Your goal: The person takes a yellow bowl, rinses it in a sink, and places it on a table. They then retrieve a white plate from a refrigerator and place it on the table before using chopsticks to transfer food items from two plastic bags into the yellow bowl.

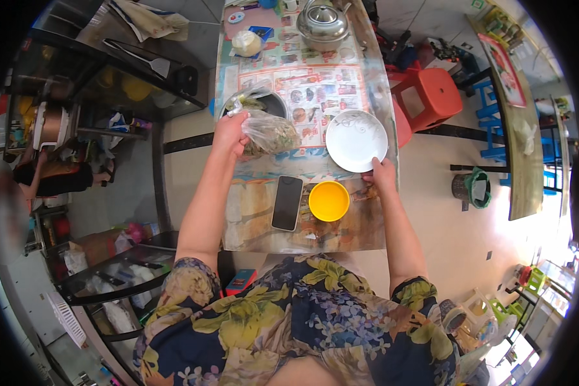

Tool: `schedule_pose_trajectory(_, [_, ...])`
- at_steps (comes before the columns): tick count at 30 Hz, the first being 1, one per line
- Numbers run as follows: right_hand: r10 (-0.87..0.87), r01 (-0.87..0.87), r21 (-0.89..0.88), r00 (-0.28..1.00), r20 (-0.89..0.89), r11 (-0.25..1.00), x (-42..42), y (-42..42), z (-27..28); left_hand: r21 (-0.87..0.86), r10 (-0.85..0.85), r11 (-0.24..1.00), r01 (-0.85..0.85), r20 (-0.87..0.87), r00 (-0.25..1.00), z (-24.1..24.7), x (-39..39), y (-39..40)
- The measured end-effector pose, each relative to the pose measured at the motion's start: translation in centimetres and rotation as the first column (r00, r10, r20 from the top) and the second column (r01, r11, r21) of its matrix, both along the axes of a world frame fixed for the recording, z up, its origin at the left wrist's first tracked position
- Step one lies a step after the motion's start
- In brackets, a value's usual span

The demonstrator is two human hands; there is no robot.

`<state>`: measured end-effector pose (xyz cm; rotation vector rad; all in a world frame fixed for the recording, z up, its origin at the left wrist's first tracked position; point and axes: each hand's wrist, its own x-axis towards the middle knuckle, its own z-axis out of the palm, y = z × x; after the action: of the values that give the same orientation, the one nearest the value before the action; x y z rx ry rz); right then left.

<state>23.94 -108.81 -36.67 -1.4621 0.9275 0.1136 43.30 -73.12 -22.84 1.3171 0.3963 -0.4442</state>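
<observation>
My left hand grips the gathered top of a clear plastic bag with greenish-brown, leafy-looking contents. The bag hangs at the near side of a round metal bowl, hiding part of it; green stuff also shows at the bowl's left side. My right hand holds the near rim of a white plate with a grey leaf pattern, over the table's right side. Nearer to me, a yellow bowl stands to the right of a dark-screened smartphone.
At the table's far end are a metal kettle and a tied bag with a pale round content. Red plastic stools stand right of the table. Dark shelving is on the left, with another person beyond.
</observation>
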Motion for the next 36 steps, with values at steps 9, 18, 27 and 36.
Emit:
schedule_pose_trajectory(9, [0.051, -0.058, -0.191, 0.998, -0.044, 0.98, -0.5, 0.3, 1.3, -0.152, 0.017, 0.988, -0.01, 0.043, 0.999, 5.9, -2.3, -2.2])
schedule_pose_trajectory(18, [0.223, -0.123, -0.325, 0.93, 0.293, 0.938, -1.1, 5.2, 11.7, -0.174, -0.027, 0.984, 0.049, 0.125, 0.992, 8.0, -6.0, -10.6])
schedule_pose_trajectory(27, [0.13, 0.001, -0.369, 0.935, 0.329, 0.929, -2.1, 3.9, 8.5, -0.029, -0.211, 0.975, 0.222, 0.209, 0.955, 3.6, -9.9, -19.3])
schedule_pose_trajectory(36, [0.18, -0.121, -0.342, 0.973, 0.147, 0.932, -2.7, 1.9, 6.8, 0.544, -0.411, 0.838, 0.042, 0.579, 0.704, -2.7, -10.8, -21.8])
